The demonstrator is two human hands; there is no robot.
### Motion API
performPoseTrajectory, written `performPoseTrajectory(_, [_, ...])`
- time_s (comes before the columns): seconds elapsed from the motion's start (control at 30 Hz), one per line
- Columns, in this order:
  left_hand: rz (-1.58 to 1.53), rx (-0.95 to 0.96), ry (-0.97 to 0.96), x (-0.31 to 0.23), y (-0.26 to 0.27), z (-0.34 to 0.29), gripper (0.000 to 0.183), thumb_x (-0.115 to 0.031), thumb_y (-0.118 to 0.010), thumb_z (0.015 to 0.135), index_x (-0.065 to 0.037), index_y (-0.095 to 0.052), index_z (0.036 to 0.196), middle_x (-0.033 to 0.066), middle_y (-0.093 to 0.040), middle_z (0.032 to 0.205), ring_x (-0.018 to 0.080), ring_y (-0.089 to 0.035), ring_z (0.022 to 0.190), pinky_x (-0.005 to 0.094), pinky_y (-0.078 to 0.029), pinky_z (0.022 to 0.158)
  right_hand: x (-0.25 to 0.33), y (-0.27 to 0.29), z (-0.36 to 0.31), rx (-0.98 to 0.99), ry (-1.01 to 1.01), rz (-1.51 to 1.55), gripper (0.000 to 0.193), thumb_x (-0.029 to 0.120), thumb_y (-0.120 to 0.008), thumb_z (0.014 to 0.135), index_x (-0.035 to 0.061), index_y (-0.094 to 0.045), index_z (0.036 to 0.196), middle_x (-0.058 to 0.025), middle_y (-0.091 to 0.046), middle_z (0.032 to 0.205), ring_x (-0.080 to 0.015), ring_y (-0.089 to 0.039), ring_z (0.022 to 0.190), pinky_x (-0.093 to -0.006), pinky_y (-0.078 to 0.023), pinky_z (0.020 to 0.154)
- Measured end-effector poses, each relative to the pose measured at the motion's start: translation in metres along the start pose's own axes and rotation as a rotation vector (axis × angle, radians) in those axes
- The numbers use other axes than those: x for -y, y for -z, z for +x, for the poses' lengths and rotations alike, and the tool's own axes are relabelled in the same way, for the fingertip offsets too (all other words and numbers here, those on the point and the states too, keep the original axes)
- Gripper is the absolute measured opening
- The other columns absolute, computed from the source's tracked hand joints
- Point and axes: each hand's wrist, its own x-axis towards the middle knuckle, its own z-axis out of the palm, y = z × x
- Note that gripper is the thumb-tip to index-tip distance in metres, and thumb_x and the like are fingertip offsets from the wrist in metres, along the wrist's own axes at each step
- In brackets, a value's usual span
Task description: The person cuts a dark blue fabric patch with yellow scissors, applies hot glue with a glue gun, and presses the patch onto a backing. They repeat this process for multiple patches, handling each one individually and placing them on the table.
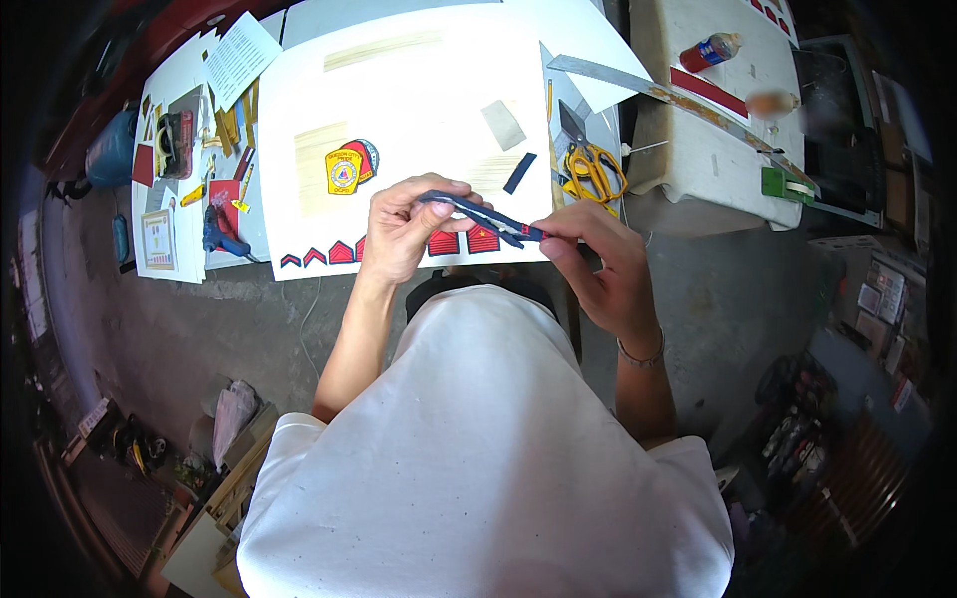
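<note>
Between both hands I hold a narrow dark blue cloth strip (485, 215), bent along its length, with a pale inner side and a bit of red near its right end. My left hand (407, 227) pinches its left end between thumb and fingers. The right end is gripped by my right hand (603, 264), thumb against fingers. Below the strip, a row of red and dark blue chevron patches (342, 252) runs along the near edge of a white board (419, 120); my left hand hides part of the row. A yellow shield patch (342, 172) overlaps a red and dark one farther off.
Orange-handled scissors (595, 171) lie right of the board, near a long metal ruler (638, 84). A small dark strip (519, 172) and a grey cloth piece (503, 126) rest on the board. At left are a blue glue gun (223, 235) and papers. A bottle (710, 52) stands far right.
</note>
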Motion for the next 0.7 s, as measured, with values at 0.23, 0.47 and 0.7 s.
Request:
performPoseTrajectory(0.23, [0.300,0.162,-0.411,-0.044,0.002,-0.013,0.023,-0.006,-0.078,0.085,0.002,-0.075,0.106,0.0172,-0.074,0.107,0.0273,-0.070,0.108,0.0397,-0.056,0.093,0.019,-0.009,-0.014,-0.100,0.181,-0.344,0.008,0.003,-0.072,0.089,0.0005,-0.068,0.096,-0.0110,-0.068,0.089,-0.0230,-0.066,0.077,-0.0310,-0.051,0.066])
performPoseTrajectory(0.47, [0.611,0.161,-0.406,-0.062,0.003,-0.032,0.013,-0.004,-0.076,0.085,0.001,-0.076,0.096,0.0140,-0.076,0.095,0.0222,-0.073,0.088,0.0321,-0.059,0.079,0.033,-0.011,-0.025,-0.047,0.285,-0.393,0.016,0.002,-0.075,0.085,0.0010,-0.066,0.098,-0.0103,-0.066,0.089,-0.0252,-0.065,0.077,-0.0336,-0.051,0.064])
performPoseTrajectory(0.7, [0.777,0.086,-0.629,-0.060,-0.006,-0.050,0.006,0.004,-0.073,0.084,0.002,-0.073,0.090,0.0134,-0.075,0.088,0.0235,-0.073,0.085,0.0315,-0.059,0.075,0.040,-0.014,-0.039,-0.026,0.396,-0.427,0.022,0.001,-0.079,0.079,0.0027,-0.068,0.098,-0.0083,-0.066,0.088,-0.0245,-0.064,0.073,-0.0335,-0.050,0.061])
